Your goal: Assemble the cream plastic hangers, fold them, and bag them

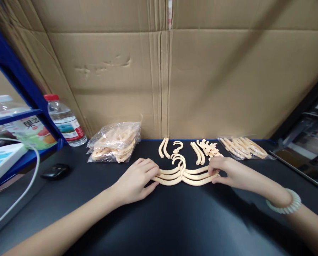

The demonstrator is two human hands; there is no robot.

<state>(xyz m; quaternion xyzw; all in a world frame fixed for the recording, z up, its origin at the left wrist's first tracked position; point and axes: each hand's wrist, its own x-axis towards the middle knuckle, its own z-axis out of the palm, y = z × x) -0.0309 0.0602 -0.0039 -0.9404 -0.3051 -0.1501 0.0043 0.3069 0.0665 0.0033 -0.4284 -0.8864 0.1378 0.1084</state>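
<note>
Three cream clothes hangers (197,182) lie side by side, overlapping, on the black table in front of me, their curved hooks (180,160) pointing away. My left hand (139,179) pinches the left arm ends of the nearest hangers between thumb and fingers. On the other side my right hand (228,173), below a pale beaded bracelet, closes on their right arm ends. Just beyond lie loose hanger arms: one pair (164,148) to the left, another pair (198,153) to the right. Between them are loose hooks (177,145), and a heap of small hooks (208,147) sits beside the right pair.
A clear bag of cream parts (114,142) stands back left, and a flatter bag of hanger arms (242,147) back right. At left are a mouse (55,171), a water bottle (66,122), a white cable (37,167) and a blue frame (22,74). Cardboard (111,81) walls the back.
</note>
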